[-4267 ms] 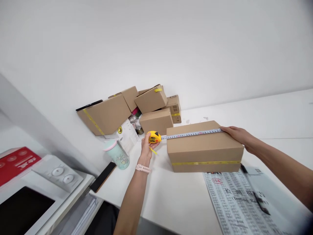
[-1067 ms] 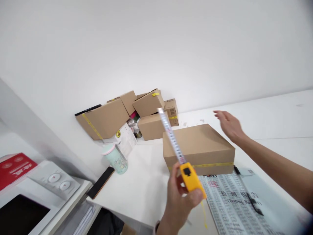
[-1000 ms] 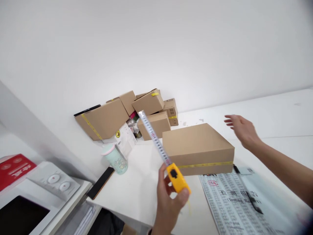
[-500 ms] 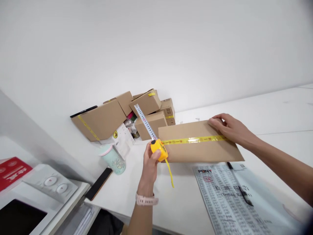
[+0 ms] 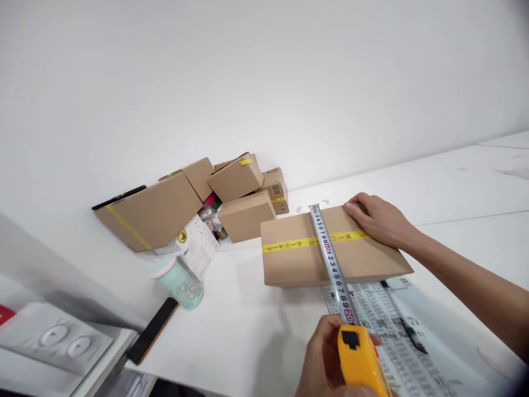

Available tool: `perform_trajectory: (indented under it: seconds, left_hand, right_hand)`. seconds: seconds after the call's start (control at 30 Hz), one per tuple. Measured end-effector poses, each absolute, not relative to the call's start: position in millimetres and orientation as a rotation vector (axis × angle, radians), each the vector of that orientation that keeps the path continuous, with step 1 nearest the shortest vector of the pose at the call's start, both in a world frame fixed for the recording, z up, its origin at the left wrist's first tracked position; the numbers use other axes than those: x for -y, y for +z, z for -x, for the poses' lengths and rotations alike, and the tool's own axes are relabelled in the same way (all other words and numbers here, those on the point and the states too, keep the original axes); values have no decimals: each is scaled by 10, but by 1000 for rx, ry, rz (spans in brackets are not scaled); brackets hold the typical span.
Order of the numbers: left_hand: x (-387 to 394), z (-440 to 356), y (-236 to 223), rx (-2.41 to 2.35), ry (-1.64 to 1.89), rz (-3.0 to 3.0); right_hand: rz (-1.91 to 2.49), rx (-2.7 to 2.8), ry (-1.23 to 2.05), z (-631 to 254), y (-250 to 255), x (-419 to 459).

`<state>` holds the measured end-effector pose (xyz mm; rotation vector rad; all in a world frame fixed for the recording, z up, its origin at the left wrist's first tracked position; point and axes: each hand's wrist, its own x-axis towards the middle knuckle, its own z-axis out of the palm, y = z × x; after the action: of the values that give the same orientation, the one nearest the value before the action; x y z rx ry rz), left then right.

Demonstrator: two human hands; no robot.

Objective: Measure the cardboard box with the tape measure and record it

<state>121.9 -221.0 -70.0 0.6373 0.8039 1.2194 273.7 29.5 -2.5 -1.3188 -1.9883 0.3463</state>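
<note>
My left hand (image 5: 320, 361) is closed around a yellow tape measure (image 5: 363, 358) at the bottom of the view. Its silver blade (image 5: 330, 253) runs out over the top of a cardboard box (image 5: 289, 266), crossing the yellow sealing tape, and the metal end hook sits at the box's far edge. My right hand (image 5: 374, 218) grips the box at its far right edge, thumb side on top. Some of its fingers are hidden behind the box. The box is held tilted above the white table.
Several cardboard boxes (image 5: 247, 219) are stacked against the wall. A mint tumbler (image 5: 184, 284) and a black phone-like slab (image 5: 154, 330) stand and lie on the left. A printed plastic folder (image 5: 397, 314) with a black pen (image 5: 413, 333) lies under the box. A white appliance (image 5: 61, 347) is at lower left.
My left hand has brought the tape measure right and nearer to me, and the blade now lies across the box instead of pointing at the stacked boxes. My right hand keeps its grip.
</note>
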Motion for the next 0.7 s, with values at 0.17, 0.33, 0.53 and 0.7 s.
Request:
perform_trajectory:
  seconds: [0.17,0.33,0.53,0.7]
  left_hand:
    - [2207,-1285,-780,-783,1272,-641]
    - [2224,-1307,-780,-817,1302,-662]
    - [2199,-1345,-827,-812,1267,-651]
    - [2240,-1333,-875,-820,1301,-651]
  right_hand:
    - [1270,2037,246,-2749,-26,-209]
    - [926,2239,-144,-2747,-11,-225]
    - [746,2432,-449,-2740,47,-241]
    - [738,2430,-515,-2724,17,-289]
